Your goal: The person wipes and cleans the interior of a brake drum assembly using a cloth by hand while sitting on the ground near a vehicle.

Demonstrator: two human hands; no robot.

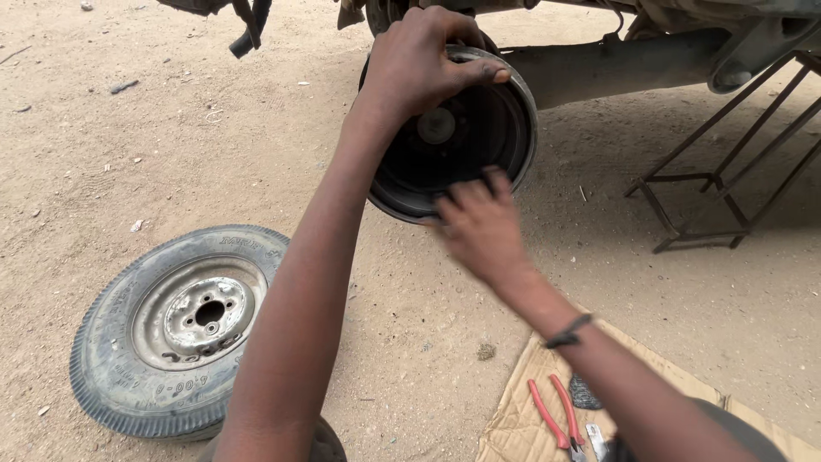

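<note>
1. the brake drum point(462, 137), a dark round metal shell with its open side facing the camera, sits on the axle end under the raised vehicle, between the two hands.
2. the left hand point(419, 60) is draped over the drum's top rim, fingers curled over the edge and thumb stretched along the rim to the right; it has a firm hold.
3. the right hand point(481, 224) is at the lower rim, fingertips hooked on the edge; it is blurred, so how tightly it is closed cannot be told.
4. judged from this grip, the drum handles best with even pressure top and bottom, kept square to the axle point(616, 64) so it does not bind, fingertips clear of the inner face.
5. down-left of the left forearm a wheel point(175, 329) lies flat on the ground, well apart from the drum.
6. below the right wrist, red-handled pliers point(556, 411) rest on a sheet of cardboard point(513, 428).
7. right of the fingers stands a metal stand point(727, 171) under the vehicle.
8. the ground point(171, 128) is dry, sandy dirt with small stones, outdoors in daylight.
</note>
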